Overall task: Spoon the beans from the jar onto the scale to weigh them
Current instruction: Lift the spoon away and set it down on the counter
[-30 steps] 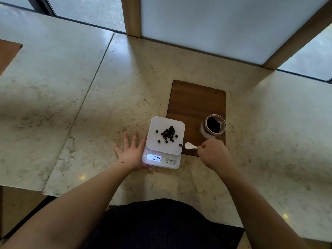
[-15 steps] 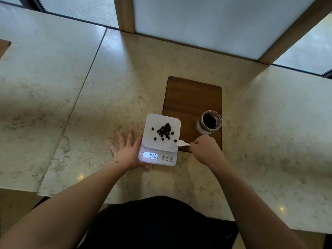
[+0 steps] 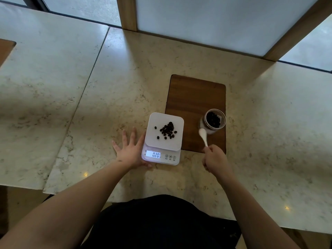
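Observation:
A white digital scale (image 3: 177, 143) sits on the marble counter, its lit display reading 0.20. A small pile of dark beans (image 3: 168, 131) lies on its platform. To its right an open glass jar (image 3: 213, 121) with dark beans inside stands on a brown wooden board (image 3: 195, 97). My right hand (image 3: 214, 159) grips the handle of a white spoon (image 3: 203, 134); the spoon's bowl looks empty and sits just left of the jar's base. My left hand (image 3: 130, 150) lies flat on the counter, fingers spread, its thumb side against the scale's left edge.
The marble counter (image 3: 107, 87) has a seam running diagonally at the left. A wooden-framed window panel (image 3: 206, 24) rises behind the board. A brown surface (image 3: 5, 49) shows at the far left edge. The counter's front edge lies close to my body.
The spoon has swung from the scale's right edge back toward the jar. The display rose from 0.10 to 0.20. My left hand has stayed against the scale.

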